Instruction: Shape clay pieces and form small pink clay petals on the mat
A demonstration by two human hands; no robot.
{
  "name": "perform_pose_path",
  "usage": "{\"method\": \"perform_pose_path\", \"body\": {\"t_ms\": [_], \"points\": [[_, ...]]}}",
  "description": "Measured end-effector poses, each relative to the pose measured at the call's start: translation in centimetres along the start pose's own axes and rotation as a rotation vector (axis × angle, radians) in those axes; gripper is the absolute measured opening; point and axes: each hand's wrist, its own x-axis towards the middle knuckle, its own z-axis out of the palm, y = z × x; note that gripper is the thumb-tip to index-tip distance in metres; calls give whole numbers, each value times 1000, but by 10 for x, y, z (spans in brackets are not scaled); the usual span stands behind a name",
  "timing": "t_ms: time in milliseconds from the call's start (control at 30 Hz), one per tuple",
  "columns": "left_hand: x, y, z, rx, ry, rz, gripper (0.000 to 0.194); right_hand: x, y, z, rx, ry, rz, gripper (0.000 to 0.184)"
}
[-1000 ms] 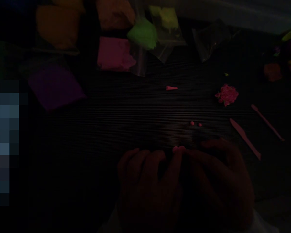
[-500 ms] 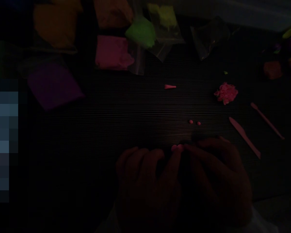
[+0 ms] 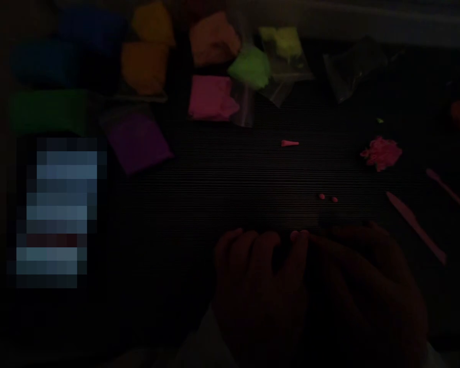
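Note:
The picture is very dark. My left hand (image 3: pixel 258 276) rests low in the middle, its fingers curled and its thumb pressed on small rounded pieces of pink clay (image 3: pixel 294 235). From the right, my right hand (image 3: pixel 379 276) brings its fingertips together at the same clay, close against the left thumb; shadow hides part of this grip. Just beyond the hands lie two small pink clay balls (image 3: pixel 328 198). Farther off is a thin tapered pink clay piece (image 3: pixel 290 143). A ruffled pink clay flower (image 3: pixel 382 153) sits to the right.
A pink modelling knife (image 3: pixel 416 227) and a thin pink tool (image 3: pixel 450 193) lie at the right. Several bags of coloured clay, among them purple (image 3: pixel 140 143), pink (image 3: pixel 210 98) and green (image 3: pixel 250 68), cover the back left. A pixelated bright rectangle (image 3: pixel 55 214) is at the left.
The whole view has swung left, so everything appears farther right and more of the left side shows. Both hands stay at the pink clay, with little visible change in their pose.

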Motion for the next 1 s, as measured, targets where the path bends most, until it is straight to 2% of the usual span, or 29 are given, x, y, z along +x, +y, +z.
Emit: {"method": "perform_pose_path", "body": {"t_ms": [200,600,1000], "points": [[0,4,2,-29,-12,-57,35,-4,8,4,29,10,-63,24],[0,3,-1,-54,-33,-36,36,-4,10,4,-28,-10,-131,23],[1,2,-6,-147,42,-76,24,-5,7,4,7,-31,-81,24]]}}
